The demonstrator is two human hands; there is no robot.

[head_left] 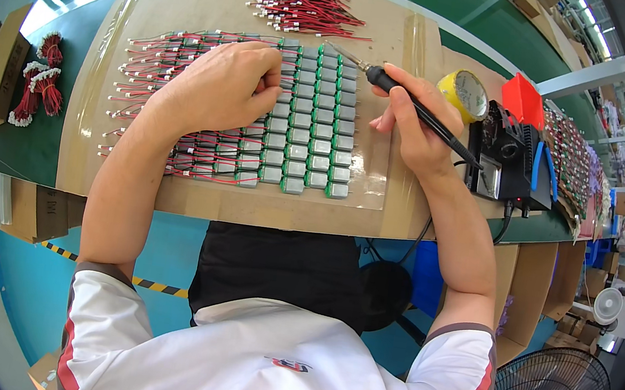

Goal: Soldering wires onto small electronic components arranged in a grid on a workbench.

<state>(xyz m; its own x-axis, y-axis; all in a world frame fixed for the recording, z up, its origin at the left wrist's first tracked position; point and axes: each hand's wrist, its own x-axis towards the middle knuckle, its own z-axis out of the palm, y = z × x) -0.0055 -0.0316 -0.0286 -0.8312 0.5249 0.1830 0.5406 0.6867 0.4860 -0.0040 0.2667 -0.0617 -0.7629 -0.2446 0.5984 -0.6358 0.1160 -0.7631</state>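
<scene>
— Forearms lead up to the bench: right hand (409, 117) wraps the soldering iron (397, 92) mid-handle, tip ahead over the small motors (310, 120).
— Light, rigid, hot-tipped, probably. Left hand (224, 85)?
— Curled, pressing motor rows flat; wires (156, 64) beside it look floppy.

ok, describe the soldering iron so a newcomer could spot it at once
Start at the brown cardboard sheet covering the green bench, with its grid of small motors trailing red wires. At the grid's upper right corner, the right hand holds the soldering iron. It is the only long black pen-shaped tool, with a thin metal tip pointing at the top row.
</scene>
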